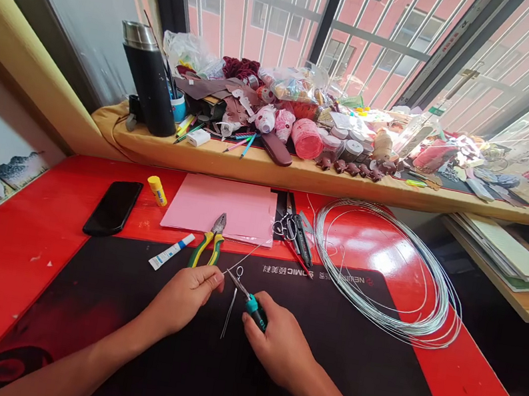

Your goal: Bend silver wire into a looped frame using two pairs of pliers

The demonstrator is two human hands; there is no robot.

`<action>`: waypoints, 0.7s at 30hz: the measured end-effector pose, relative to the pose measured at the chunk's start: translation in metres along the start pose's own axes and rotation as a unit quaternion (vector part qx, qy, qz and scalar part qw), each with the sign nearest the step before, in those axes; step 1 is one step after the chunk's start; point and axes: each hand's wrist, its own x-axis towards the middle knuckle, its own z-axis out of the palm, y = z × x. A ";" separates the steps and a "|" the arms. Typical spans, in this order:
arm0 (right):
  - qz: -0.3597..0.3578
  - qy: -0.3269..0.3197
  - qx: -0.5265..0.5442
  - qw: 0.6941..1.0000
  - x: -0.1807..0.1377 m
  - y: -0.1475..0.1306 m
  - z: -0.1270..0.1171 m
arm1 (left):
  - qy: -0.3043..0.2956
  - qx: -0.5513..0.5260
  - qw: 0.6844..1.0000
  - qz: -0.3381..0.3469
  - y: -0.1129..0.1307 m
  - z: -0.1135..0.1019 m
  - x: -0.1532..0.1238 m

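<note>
Pinched between the fingers of my left hand (192,294) is a thin metal wire (251,250), its free length slanting up and to the right. My right hand (279,336) is closed around the teal and black handles of small needle-nose pliers (256,306). Their narrow jaws reach left to the wire beside my left fingertips. Just beneath the jaws, a twisted wire piece (238,274) with a small loop on top and two long legs lies over the black mat. Yellow-green pliers (209,243) lie just beyond my left hand.
A large wire coil (428,313) covers the right side of the red table. Pink paper (222,208), a utility knife (304,242), a glue stick (157,191), a glue tube (171,251) and a phone (113,208) lie around the mat (317,369). Craft supplies and a thermos (149,81) crowd the windowsill.
</note>
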 end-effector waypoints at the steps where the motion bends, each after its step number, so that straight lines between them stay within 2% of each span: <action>1: 0.002 0.001 -0.006 1.000 0.000 -0.001 0.000 | 0.012 0.028 0.999 0.008 0.000 0.000 0.000; 5: 0.008 0.005 -0.019 1.000 0.001 -0.002 0.001 | 0.047 0.121 0.990 0.053 -0.004 0.002 -0.001; 8: 0.001 -0.003 0.006 1.000 0.002 0.000 -0.001 | 0.060 0.111 0.990 0.060 -0.007 0.006 -0.003; 10: -0.004 -0.016 0.044 0.999 0.002 0.002 -0.002 | 0.041 0.039 0.998 0.035 -0.008 0.008 -0.003; 12: -0.010 -0.022 0.088 0.996 0.002 0.006 -0.003 | -0.024 -0.082 0.996 -0.012 -0.008 0.007 -0.004; 14: -0.019 -0.020 0.133 0.991 0.002 0.009 -0.003 | -0.098 -0.215 0.970 -0.056 -0.008 0.003 -0.006; 16: -0.030 -0.022 0.170 0.985 0.002 0.013 -0.004 | -0.135 -0.310 0.938 -0.076 -0.008 -0.002 -0.008; 18: -0.038 -0.031 0.187 0.981 0.001 0.015 -0.005 | -0.151 -0.359 0.917 -0.080 -0.009 -0.006 -0.012; 21: -0.039 -0.037 0.189 0.981 0.000 0.015 -0.006 | -0.157 -0.382 0.907 -0.080 -0.010 -0.006 -0.015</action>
